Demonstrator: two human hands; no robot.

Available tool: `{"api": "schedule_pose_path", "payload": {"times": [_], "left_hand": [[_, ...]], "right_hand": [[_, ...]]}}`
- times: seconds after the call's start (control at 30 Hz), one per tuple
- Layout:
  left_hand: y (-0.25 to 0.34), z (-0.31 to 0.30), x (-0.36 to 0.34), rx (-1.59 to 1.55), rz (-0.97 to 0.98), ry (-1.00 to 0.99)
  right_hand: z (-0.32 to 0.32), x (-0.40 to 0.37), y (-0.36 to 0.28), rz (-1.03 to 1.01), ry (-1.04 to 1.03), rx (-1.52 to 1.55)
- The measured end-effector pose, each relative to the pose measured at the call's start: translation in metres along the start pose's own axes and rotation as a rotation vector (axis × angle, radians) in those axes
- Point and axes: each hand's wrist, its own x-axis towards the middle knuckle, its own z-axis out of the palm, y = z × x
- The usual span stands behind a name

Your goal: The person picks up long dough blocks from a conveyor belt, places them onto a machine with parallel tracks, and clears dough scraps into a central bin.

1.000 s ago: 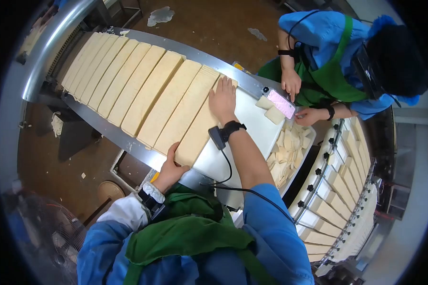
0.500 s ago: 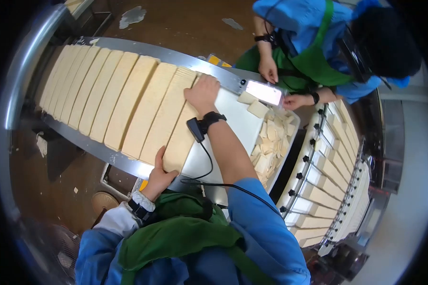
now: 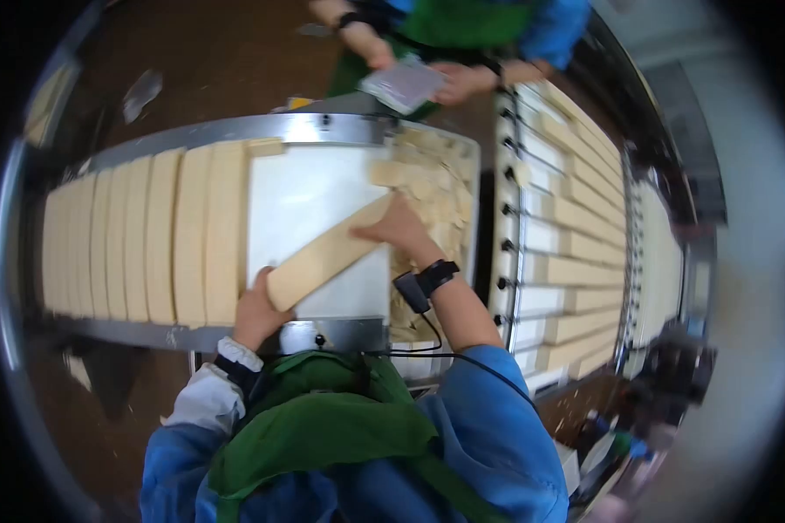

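Observation:
A long cream-coloured slab, like dough (image 3: 330, 254), lies at a slant across the white belt (image 3: 301, 187). My left hand (image 3: 258, 310) grips its near end, thumb on one side and fingers on the other. At the far end my right hand (image 3: 399, 228) is closed around the slab, close to the belt's right edge. To the left, a row of similar slabs (image 3: 164, 235) stands side by side. A short cream piece (image 3: 266, 146) sits at the row's top right corner.
Right of the belt is a white bin (image 3: 475, 183) with many flat cream scraps (image 3: 427, 161). Beyond it, another conveyor (image 3: 523, 218) carries rows of cream strips. Across the table, a co-worker's hands (image 3: 458, 83) hold a clear packet (image 3: 403, 84). Metal rails (image 3: 235, 129) edge the belt.
The end slab has been parted from the row and turned slantwise to the right in both hands. The view has swung, and the co-worker's packet is now lifted off the rail.

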Motion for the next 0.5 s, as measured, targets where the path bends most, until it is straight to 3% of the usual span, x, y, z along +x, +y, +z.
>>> {"api": "schedule_pose_path", "payload": {"times": [0.03, 0.07, 0.13, 0.17, 0.23, 0.27, 0.37, 0.4, 0.5], "left_hand": [[-0.006, 0.008, 0.005, 0.053, 0.009, 0.013], [-0.005, 0.011, 0.009, 0.095, -0.025, 0.009], [-0.001, 0.015, 0.017, 0.157, -0.009, -0.032], [-0.001, 0.016, 0.022, 0.148, -0.014, -0.038], [0.021, 0.027, 0.026, 0.16, 0.02, -0.084], [0.037, 0.033, 0.026, 0.158, 0.073, -0.087], [0.12, 0.054, 0.016, 0.167, 0.206, -0.132], [0.154, 0.069, 0.011, 0.103, 0.341, -0.188], [0.25, 0.113, -0.025, 0.015, 0.658, -0.386]], "right_hand": [[0.02, -0.002, 0.038, -0.327, 0.171, 0.15], [0.023, -0.015, 0.047, -0.383, 0.106, 0.094], [-0.009, -0.058, 0.025, -0.193, -0.089, -0.141], [-0.002, -0.066, 0.04, -0.143, -0.056, -0.119], [0.016, -0.078, 0.074, -0.193, 0.228, -0.206], [0.008, -0.095, 0.093, -0.143, 0.253, -0.188], [-0.038, -0.171, 0.143, -0.102, 0.583, -0.155], [-0.057, -0.206, 0.167, -0.06, 0.672, -0.155], [-0.12, -0.312, 0.234, 0.119, 0.699, -0.084]]}}
